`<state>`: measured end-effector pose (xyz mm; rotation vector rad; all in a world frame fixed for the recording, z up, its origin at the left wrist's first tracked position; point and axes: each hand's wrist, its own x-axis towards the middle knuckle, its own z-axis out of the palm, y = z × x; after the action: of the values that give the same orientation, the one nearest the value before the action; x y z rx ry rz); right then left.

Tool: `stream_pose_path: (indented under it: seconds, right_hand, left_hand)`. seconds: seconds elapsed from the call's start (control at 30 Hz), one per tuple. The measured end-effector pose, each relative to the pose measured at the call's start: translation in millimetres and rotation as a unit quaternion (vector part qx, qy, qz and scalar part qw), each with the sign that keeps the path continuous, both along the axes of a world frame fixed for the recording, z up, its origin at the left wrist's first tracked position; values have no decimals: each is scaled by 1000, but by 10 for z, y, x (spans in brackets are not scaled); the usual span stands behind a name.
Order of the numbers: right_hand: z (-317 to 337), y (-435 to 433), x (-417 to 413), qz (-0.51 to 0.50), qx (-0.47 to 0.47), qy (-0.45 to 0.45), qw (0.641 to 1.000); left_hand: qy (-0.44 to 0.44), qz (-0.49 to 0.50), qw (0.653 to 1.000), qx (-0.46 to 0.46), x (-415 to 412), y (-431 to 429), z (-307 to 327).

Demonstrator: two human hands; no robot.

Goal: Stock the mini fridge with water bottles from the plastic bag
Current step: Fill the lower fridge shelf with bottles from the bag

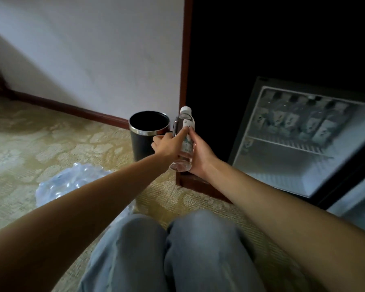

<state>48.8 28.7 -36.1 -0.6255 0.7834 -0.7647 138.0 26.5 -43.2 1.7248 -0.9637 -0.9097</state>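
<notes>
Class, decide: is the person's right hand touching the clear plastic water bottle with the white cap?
Touching. The head view shows the right hand gripping the lower half of the clear plastic water bottle, with no gap between them.

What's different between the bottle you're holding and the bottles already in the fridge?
The held bottle is outside the fridge, up off the floor; the shelf bottles stand on its upper shelf. The held bottle is alone, gripped by the left hand and right hand; the shelf bottles sit untouched in a row. Shared: clear bottles with pale labels, seemingly the same kind, though the shelf ones are blurred.
</notes>
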Motion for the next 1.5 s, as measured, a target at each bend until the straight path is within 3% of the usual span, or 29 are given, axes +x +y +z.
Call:
stream_pose_path:
  seconds: [0.33,0.47,0.6,0.73,0.9,1.03,1.3,1.5]
  right_hand:
    - [455,30,-1027,-62,-2,49,997]
    - [505,13,-1569,-136,7,39,990]
    - [435,27,-2038,-202,14,45,978]
    - [237,2,-2484,-263,31,55,963]
    - [-149,-12,-2729,-240,45,85,966]
    - [-173,-128,-2574,-225,66,31,972]
    - [-31,-444,-2578,-184,-13,77,980]
    - [-79,-391,-2692,-151,-14,134,979]
  left_hand:
    - [-72,-111,991,21,-930,-167,397]
    - [-12,-177,984,23,-1514,-273,483]
    - [102,-255,960,55,-1997,-366,411]
    - [99,-329,937,57,-2429,-395,263]
    - [-17,-329,940,84,-2578,-337,1]
    - [32,-318,944,88,-2454,-339,7]
    - [39,-317,946,58,-2252,-470,312]
    - [23,-348,936,45,-2319,-458,122]
